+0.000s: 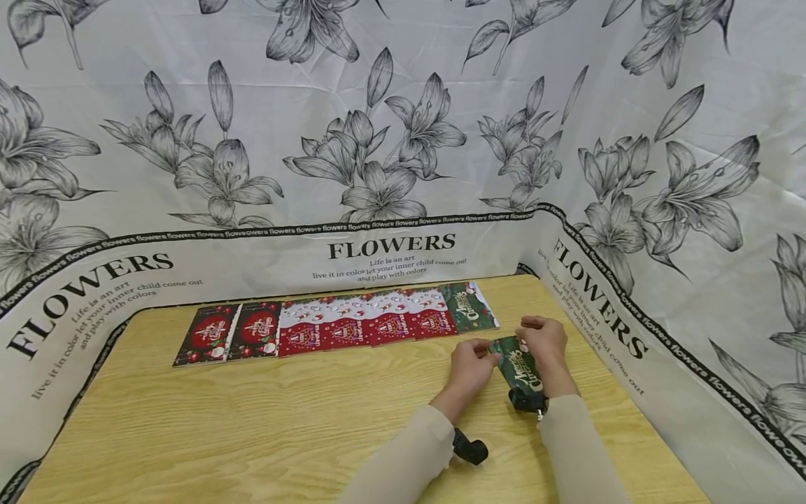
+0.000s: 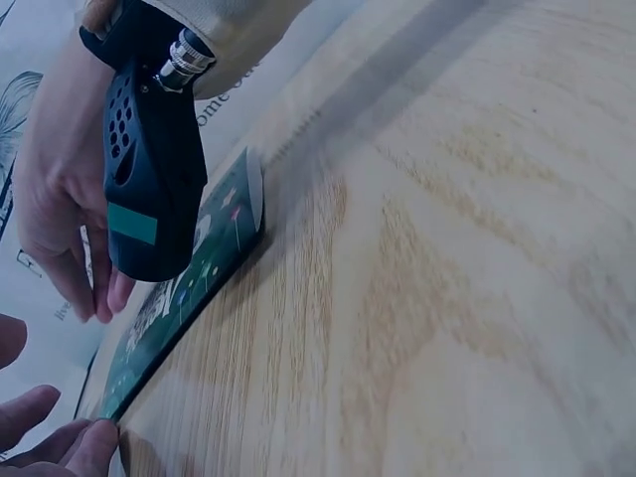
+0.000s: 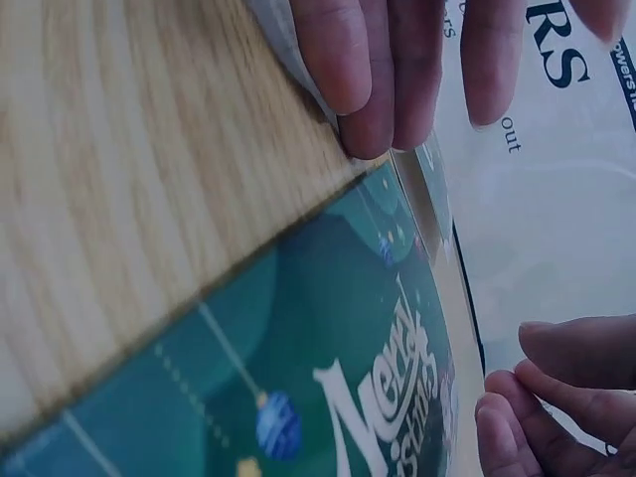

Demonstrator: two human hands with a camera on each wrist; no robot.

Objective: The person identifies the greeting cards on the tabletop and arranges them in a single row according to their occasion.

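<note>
A green Merry Christmas card (image 1: 516, 365) lies at the right of the table, between the two hands. My left hand (image 1: 471, 367) pinches its far left corner between thumb and fingers; the fingertips (image 3: 368, 129) sit right at that corner in the right wrist view. My right hand (image 1: 546, 344) is over the card's right side, its fingers loosely bent. In the right wrist view, the right fingers (image 3: 502, 407) appear just beyond the card's edge, with nothing visible between them. One end of the card (image 2: 224, 224) shows a slightly parted white inner side in the left wrist view.
Along the back of the table runs a row of cards: two dark red-and-black ones (image 1: 208, 334), several red-and-white ones (image 1: 368, 318), and a green one (image 1: 469, 306) at the right end. Flower-printed cloth (image 1: 390, 255) walls the table behind and at both sides.
</note>
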